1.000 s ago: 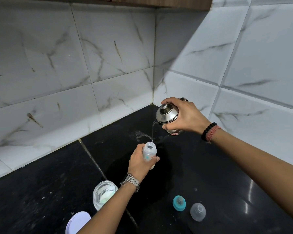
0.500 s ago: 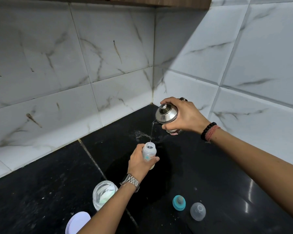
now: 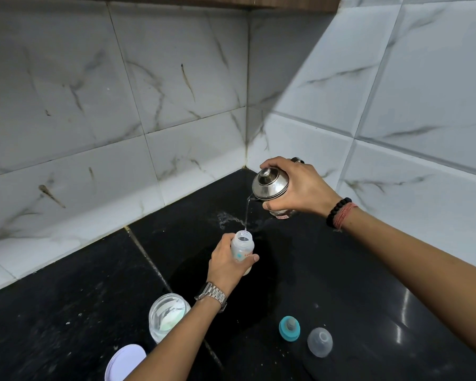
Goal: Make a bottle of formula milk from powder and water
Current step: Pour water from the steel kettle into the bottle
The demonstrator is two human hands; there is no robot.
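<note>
Barely any shift since earlier: still pouring thin stream from steel jug (image 3: 270, 185), right hand (image 3: 300, 188) wrapped round it. Left hand (image 3: 226, 264) grip curled round baby bottle (image 3: 242, 247), held over bench (image 3: 66, 312). Light plastic, probably slippery if wet; hold mid-body, below neck.

Both forearms are bare, with no sleeves in view. The left wrist wears a silver metal watch (image 3: 211, 295) with a linked band; its face is turned away and cannot be read. The right wrist wears two things side by side: a bracelet (image 3: 336, 211) of round black beads nearer the hand, and just behind it a band of thin reddish-orange thread (image 3: 345, 215) wound several times, with a loose end hanging below.
</note>
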